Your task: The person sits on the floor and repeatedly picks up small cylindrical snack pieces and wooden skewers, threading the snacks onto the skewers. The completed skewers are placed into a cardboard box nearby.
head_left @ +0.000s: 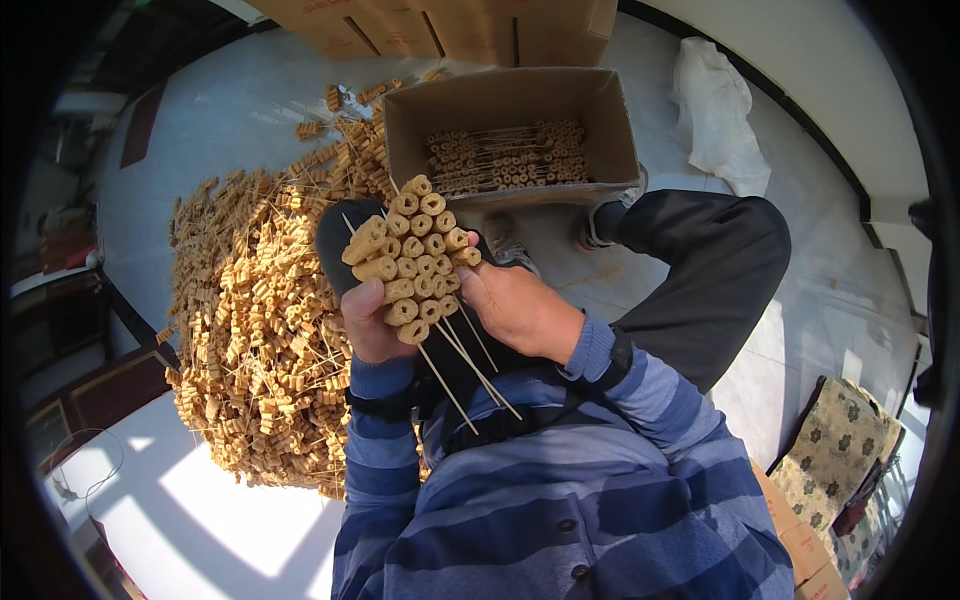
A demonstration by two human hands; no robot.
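Between my two hands is a bundle of skewers [424,243], each threaded with short, hollow, golden-tan tube pieces. Thin bare stick ends poke out of it toward my lap and a few at the far left. My left hand [368,318] grips the bundle's lower left side, thumb on the pieces. On the right side, my right hand [525,308] presses its thumb against the bundle, its other fingers mostly hidden behind. Just beyond, an open cardboard box [510,95] holds rows of similar skewers [505,155], laid with sticks toward the middle.
A large heap of loose skewers [265,330] spreads over the floor at my left, touching my leg. Closed cartons [450,30] stand behind the box. A white plastic bag [712,110] lies at the far right, a patterned cloth [840,445] at the near right.
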